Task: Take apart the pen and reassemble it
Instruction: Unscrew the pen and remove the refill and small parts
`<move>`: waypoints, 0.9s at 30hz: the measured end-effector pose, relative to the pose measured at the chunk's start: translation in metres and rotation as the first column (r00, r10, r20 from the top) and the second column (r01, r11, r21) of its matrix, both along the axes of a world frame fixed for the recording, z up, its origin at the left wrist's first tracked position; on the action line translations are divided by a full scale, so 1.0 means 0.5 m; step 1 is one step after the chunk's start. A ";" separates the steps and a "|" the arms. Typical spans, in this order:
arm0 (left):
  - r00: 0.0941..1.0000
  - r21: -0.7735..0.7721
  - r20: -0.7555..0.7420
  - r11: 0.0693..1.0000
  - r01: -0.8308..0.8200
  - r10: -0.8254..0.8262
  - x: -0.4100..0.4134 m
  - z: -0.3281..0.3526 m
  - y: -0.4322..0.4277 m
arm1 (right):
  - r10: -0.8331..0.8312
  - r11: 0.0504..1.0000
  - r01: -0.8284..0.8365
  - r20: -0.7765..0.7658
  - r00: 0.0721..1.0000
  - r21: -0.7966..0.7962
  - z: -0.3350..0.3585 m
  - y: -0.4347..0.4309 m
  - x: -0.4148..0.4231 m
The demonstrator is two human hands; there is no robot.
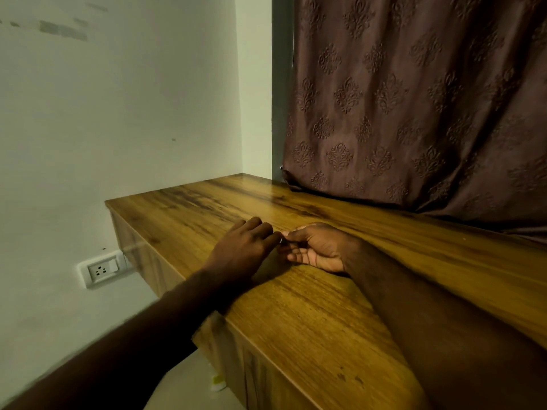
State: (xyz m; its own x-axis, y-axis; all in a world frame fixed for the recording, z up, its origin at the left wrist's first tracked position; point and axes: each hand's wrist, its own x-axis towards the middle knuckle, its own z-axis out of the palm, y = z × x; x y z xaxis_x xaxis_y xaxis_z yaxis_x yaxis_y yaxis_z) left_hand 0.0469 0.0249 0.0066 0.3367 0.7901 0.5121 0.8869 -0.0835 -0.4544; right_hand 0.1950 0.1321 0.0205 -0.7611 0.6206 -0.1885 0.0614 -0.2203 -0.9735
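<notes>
Both my hands meet over the middle of a wooden tabletop (310, 306). My left hand (241, 247) lies palm down with its fingertips at a small dark pen part (280, 241) that shows a light tip. My right hand (316, 247) is turned palm up, its thumb and forefinger pinched on the same small part. Most of the pen is hidden between the fingers, so I cannot tell which piece it is. My right forearm rests on the table.
A brown patterned curtain (414, 99) hangs down to the table's far right side. A white wall with a socket (102, 270) stands to the left, below the table's left edge. A small pale object (217, 381) lies on the floor.
</notes>
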 end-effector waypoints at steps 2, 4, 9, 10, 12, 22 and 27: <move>1.000 0.024 -0.009 0.999 0.022 -0.022 -0.001 -0.001 0.002 | -0.004 1.000 0.004 -0.002 1.000 -0.007 -0.002 0.003 -0.001; 0.999 0.034 0.004 0.998 0.043 -0.044 -0.003 -0.005 0.005 | -0.004 1.000 0.004 -0.002 1.000 -0.024 -0.003 0.005 -0.001; 0.998 0.035 0.012 0.997 0.064 -0.064 -0.005 -0.005 0.007 | 0.009 0.998 -0.010 -0.003 1.000 -0.067 -0.001 0.007 0.000; 0.998 0.034 0.014 0.998 0.059 -0.060 -0.004 -0.005 0.006 | 0.009 0.997 -0.009 -0.008 1.000 -0.073 -0.001 0.006 -0.001; 0.998 0.039 0.034 0.998 0.046 -0.048 -0.004 -0.004 0.005 | 0.004 0.997 -0.005 -0.013 1.000 -0.078 0.000 0.006 -0.003; 0.971 -0.089 0.225 0.994 -0.059 0.078 -0.009 -0.012 0.016 | -0.027 0.998 0.026 -0.030 0.999 -0.056 0.000 -0.001 -0.003; 0.931 -0.045 0.357 0.997 -0.068 0.080 -0.016 -0.018 0.014 | -0.048 0.999 0.046 -0.068 0.997 -0.030 -0.006 -0.001 -0.003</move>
State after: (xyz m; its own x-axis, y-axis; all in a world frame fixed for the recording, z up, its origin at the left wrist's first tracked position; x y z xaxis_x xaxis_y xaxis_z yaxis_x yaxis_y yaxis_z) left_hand 0.0391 0.0319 -0.0023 0.0754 0.8236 0.5621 0.9945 -0.0207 -0.1031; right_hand 0.1936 0.1316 0.0175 -0.7431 0.6510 -0.1551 -0.0159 -0.2489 -0.9684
